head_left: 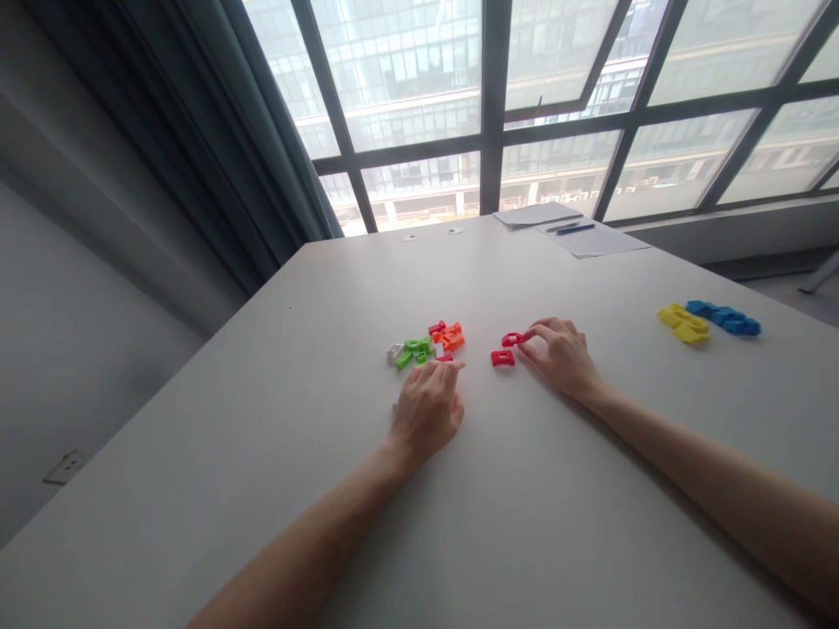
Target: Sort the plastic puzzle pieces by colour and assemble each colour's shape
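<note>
My right hand (pixel 562 355) has its thumb and index finger closed on a small red plastic piece (pixel 511 339) with a hole in its middle. Just in front of that piece, another red plastic piece (pixel 502 358) lies on the table. My left hand (pixel 427 409) rests at the near side of a mixed pile, its fingers curled and mostly hidden; what they hold, if anything, does not show. The pile has green pieces (pixel 415 346), orange pieces (pixel 454 337), white pieces (pixel 394 353) and red ones (pixel 437 328). A small white bit peeks out left of my left hand.
Yellow pieces (pixel 684 323) and blue pieces (pixel 724 318) lie grouped at the right of the white table (pixel 315 367). Paper sheets (pixel 537 215) and a dark pen (pixel 575 229) are at the far edge, by the window. A dark curtain (pixel 216 114) hangs at the left.
</note>
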A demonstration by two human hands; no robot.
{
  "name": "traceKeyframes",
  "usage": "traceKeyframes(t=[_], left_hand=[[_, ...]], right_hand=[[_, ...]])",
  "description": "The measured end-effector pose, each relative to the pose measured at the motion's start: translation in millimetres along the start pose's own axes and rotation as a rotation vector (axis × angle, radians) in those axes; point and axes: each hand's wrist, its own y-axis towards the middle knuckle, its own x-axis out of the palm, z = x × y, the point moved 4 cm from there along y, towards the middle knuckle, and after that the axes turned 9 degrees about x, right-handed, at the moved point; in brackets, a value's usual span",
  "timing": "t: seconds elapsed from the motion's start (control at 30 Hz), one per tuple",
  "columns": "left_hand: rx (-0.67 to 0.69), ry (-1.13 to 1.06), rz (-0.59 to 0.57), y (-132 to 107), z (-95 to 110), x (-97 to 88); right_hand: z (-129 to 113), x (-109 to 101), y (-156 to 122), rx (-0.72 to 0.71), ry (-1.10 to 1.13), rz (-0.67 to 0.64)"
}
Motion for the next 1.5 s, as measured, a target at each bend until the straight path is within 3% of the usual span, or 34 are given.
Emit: traceKeyframes(t=[0.3,0.63,0.87,1.3,1.5], left_hand=[[-0.123,0.199,-0.008,-1.9,-5.5,2.8],[-0.005,0.163,-0.004,-0.2,-3.9,4.0],[0.176,0.048,0.034,1.4,0.7,2.8],[0.213,0.032,0.068,0.9,3.8,0.3],[0.235,-0.038,0.162,1.2,8.0,-7.0]], right_hand=[[3.6,4.3,1.9,0.032,-0.052,-0.02],[-2.2,2.3,-0.4,-0.007,-0.039,-0.007],[-7.1,-0.6,-3.0,-0.075,0.016,0.017],[-16.0,-2.9,-6.0,-0.171,0.082,0.016],[-34.9,-11.9,-16.3,-0.352,0.17,0.023]])
